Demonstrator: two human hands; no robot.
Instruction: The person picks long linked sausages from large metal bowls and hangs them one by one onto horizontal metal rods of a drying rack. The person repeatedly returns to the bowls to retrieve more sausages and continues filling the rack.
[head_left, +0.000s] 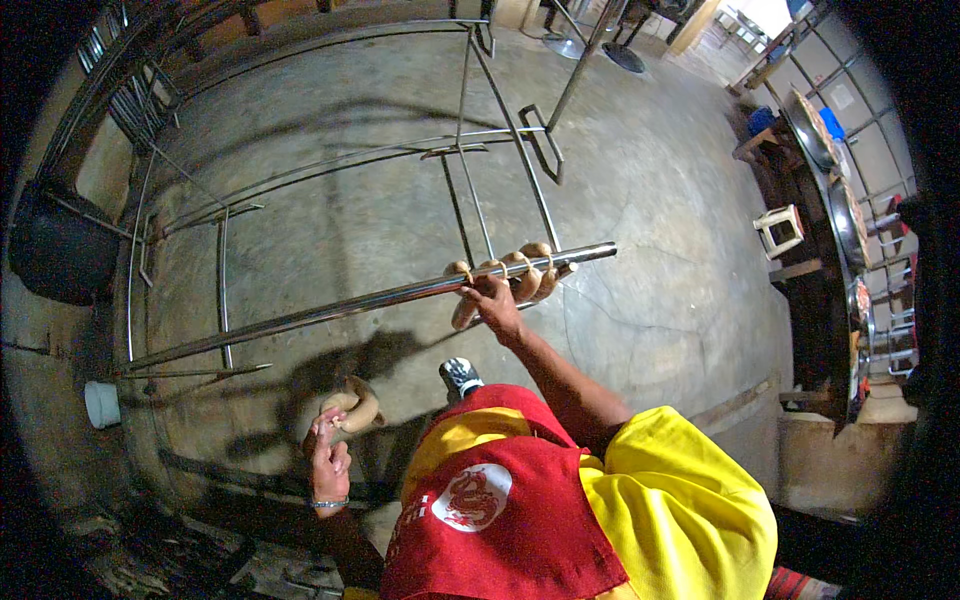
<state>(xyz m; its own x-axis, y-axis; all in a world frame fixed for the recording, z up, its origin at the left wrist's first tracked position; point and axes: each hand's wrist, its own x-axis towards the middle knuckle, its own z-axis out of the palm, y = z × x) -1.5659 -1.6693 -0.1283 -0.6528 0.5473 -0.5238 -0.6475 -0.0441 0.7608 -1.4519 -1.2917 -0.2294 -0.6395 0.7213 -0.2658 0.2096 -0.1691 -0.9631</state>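
A long shiny metal pole (360, 297) runs across the top of a metal rack. Several sausage links (529, 279) hang over the pole near its right end, tied with light loops. My right hand (491, 298) is at the pole, its fingers closed at the leftmost hanging sausage and its loop. Lower left, below the pole and apart from it, my left hand (328, 450) is raised with its fingertips pinched on the end of a curved pair of sausages (356, 409), which dangle beside it.
The metal rack frame (223, 285) spreads over the concrete floor. A large dark pot (64, 244) and a white bucket (103, 405) stand at the left. On the right are a plastic stool (780, 231) and a long table holding wide metal pans (849, 221).
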